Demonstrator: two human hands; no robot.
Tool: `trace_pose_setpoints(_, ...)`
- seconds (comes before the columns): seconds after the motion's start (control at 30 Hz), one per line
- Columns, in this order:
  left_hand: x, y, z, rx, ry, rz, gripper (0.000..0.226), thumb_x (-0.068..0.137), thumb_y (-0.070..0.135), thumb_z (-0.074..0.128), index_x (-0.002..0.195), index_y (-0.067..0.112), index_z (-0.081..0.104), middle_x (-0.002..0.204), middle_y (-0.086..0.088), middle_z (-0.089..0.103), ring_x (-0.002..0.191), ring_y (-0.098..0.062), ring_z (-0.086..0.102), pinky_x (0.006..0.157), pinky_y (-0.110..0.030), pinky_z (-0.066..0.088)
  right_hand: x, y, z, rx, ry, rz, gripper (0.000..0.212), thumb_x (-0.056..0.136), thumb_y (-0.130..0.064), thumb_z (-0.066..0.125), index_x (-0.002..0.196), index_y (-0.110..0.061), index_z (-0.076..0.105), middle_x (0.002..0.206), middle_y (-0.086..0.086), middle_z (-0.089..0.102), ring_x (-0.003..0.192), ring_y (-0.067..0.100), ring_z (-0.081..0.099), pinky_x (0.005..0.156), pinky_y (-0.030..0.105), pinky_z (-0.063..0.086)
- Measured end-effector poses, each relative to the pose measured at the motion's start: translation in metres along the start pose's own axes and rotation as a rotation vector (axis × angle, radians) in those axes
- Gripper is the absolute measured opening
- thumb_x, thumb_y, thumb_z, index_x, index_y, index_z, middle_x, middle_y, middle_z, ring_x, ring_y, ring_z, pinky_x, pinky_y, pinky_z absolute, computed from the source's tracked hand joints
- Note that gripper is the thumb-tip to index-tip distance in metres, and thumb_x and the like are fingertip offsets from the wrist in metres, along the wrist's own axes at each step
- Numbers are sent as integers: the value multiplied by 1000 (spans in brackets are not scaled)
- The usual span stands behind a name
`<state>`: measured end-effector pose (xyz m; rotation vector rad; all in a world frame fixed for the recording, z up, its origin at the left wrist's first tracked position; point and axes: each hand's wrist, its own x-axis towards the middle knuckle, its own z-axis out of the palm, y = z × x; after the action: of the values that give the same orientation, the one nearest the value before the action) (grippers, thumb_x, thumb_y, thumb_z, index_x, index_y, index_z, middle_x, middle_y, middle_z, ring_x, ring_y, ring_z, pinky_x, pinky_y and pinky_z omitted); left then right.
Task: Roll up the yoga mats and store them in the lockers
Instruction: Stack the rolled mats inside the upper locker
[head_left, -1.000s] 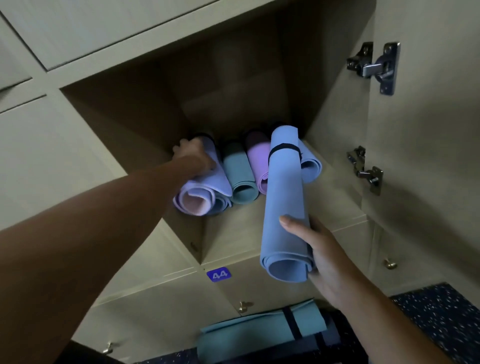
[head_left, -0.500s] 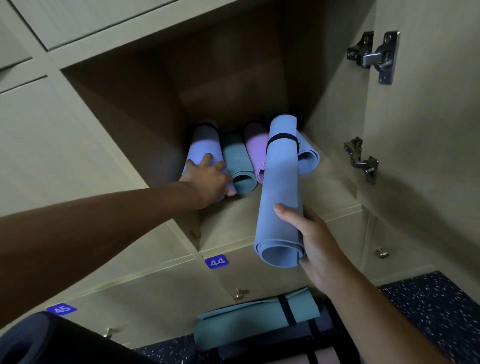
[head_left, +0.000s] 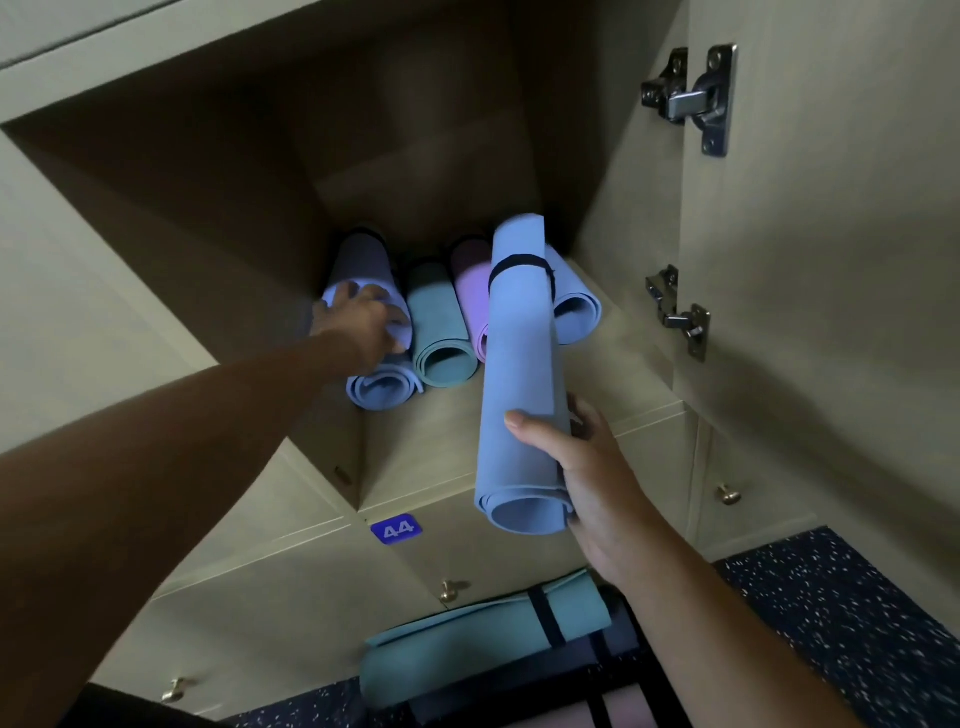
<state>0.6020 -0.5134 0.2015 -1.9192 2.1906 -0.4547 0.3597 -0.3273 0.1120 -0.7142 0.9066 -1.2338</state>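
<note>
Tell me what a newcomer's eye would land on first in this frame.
The blue rolled mat at centre, bound by a black strap, gripped near its open end by the right hand and angled into the open locker. Behind it, four rolled mats lie side by side in the locker, and the left hand rests on the leftmost lavender mat. On the floor below lies a teal mat.

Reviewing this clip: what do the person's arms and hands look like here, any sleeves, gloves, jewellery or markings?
Both arms are bare from the frame edge to the fingertips; no sleeve shows. The left hand and the right hand wear no gloves. No watch, bracelet or ring is visible, and no markings. The right thumbnail looks short and unpainted. The dim light hides finer detail on the left hand.
</note>
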Motion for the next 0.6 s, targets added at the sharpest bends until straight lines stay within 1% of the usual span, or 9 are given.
trace_pose_setpoints(0.07, 0, 0, -2, -115, 61, 29, 36, 93, 34, 67, 129, 41, 65, 149, 4, 48, 143, -31, 30, 114, -52, 32, 1, 0, 0, -10, 41, 5, 78, 57, -40, 88, 127, -27, 57, 113, -1, 74, 98, 24, 74, 85, 47, 61)
trace_pose_setpoints(0.13, 0, 0, -7, -122, 84, 73, 36, 91, 34, 68, 127, 35, 67, 143, 0, 55, 138, -32, 40, 113, -47, 34, 1, -1, 0, -22, 58, -5, 77, 57, -41, 88, 126, -27, 57, 112, -2, 74, 96, 22, 75, 81, 44, 61)
trace_pose_setpoints(0.2, -4, 0, -15, -120, 111, 92, 39, 88, 46, 61, 123, 30, 69, 137, -3, 59, 132, -32, 47, 109, -44, 39, 0, -3, 2, -22, 66, -16, 72, 58, -41, 88, 123, -29, 58, 111, -4, 74, 96, 21, 74, 83, 46, 61)
trace_pose_setpoints(0.23, -9, 2, -21, -169, 133, 121, 49, 85, 57, 55, 121, 27, 71, 134, -4, 62, 130, -31, 50, 108, -42, 40, -1, -3, 3, -17, 73, -21, 70, 59, -40, 88, 122, -29, 58, 110, -5, 74, 96, 20, 74, 85, 47, 62)
trace_pose_setpoints(0.3, -29, 16, -30, -389, 187, 249, 63, 86, 65, 48, 124, 20, 70, 131, -7, 64, 126, -25, 54, 108, -36, 40, -2, -3, 7, -2, 81, -25, 67, 64, -37, 91, 122, -29, 58, 111, -4, 73, 96, 21, 74, 86, 47, 61)
trace_pose_setpoints(0.37, -62, 38, -38, -574, 224, 411, 60, 92, 61, 52, 132, 19, 64, 133, -4, 59, 128, -17, 52, 111, -33, 39, -4, -3, 12, 25, 96, -35, 63, 68, -35, 91, 122, -28, 59, 111, -4, 73, 96, 20, 74, 85, 44, 61)
trace_pose_setpoints(0.47, -115, 66, -43, -706, 170, 554, 54, 100, 49, 57, 149, 31, 47, 150, 7, 42, 143, -10, 38, 112, -28, 38, -9, -3, 22, 75, 160, -94, 61, 64, -43, 87, 118, -28, 64, 108, -6, 75, 93, 17, 74, 77, 35, 60)
trace_pose_setpoints(0.53, -139, 77, -42, -832, 87, 555, 52, 103, 39, 58, 153, 36, 42, 157, 11, 31, 149, -10, 30, 103, -26, 47, -13, -1, 28, 95, 168, -130, 52, 71, -45, 85, 117, -28, 67, 106, -5, 76, 93, 18, 74, 77, 35, 59)
trace_pose_setpoints(0.6, -151, 82, -43, -970, 38, 522, 53, 101, 41, 60, 152, 39, 42, 160, 13, 25, 150, -7, 28, 100, -25, 51, -15, 0, 30, 93, 146, -135, 49, 76, -49, 80, 119, -29, 68, 108, -3, 76, 97, 20, 74, 87, 43, 60)
